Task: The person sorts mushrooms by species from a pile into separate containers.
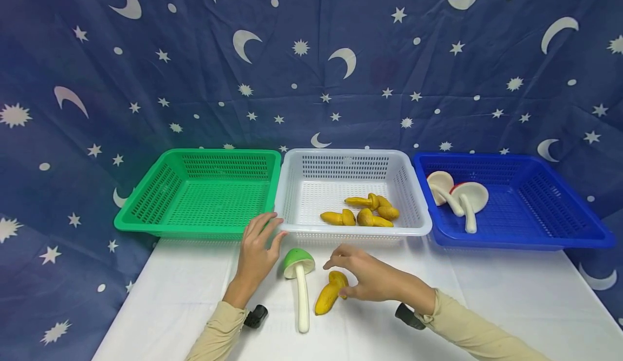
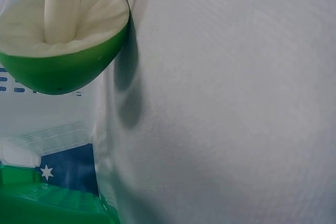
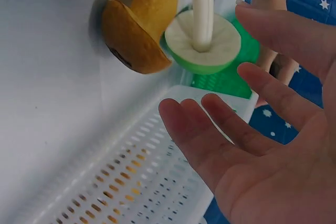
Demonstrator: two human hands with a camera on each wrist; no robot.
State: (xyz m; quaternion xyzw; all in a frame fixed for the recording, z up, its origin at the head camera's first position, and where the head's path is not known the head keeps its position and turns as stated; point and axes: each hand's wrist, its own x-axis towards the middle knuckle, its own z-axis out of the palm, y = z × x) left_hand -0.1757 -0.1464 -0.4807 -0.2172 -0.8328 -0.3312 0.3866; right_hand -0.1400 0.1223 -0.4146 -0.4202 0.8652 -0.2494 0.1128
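Note:
On the white cloth lie a green-capped toy mushroom (image 1: 303, 290) with a long pale stem and a yellow toy mushroom (image 1: 331, 293). My right hand (image 1: 371, 274) is beside and over the yellow one; the right wrist view shows its fingers (image 3: 241, 129) spread and holding nothing. To the left of the green-capped mushroom is my left hand (image 1: 258, 253), loosely bent and gripping nothing. Its fingertips reach the front rims of the green and white baskets; whether they touch is unclear. The left wrist view shows the green cap (image 2: 68, 66) but no fingers.
Three plastic baskets stand in a row: a green one (image 1: 194, 229), a white one (image 1: 350, 230) with several yellow mushrooms (image 1: 372, 221), and a blue one (image 1: 525, 240) with two pale-stemmed, red-edged mushrooms (image 1: 469, 198). Behind hangs a blue star-and-moon cloth (image 1: 340, 20).

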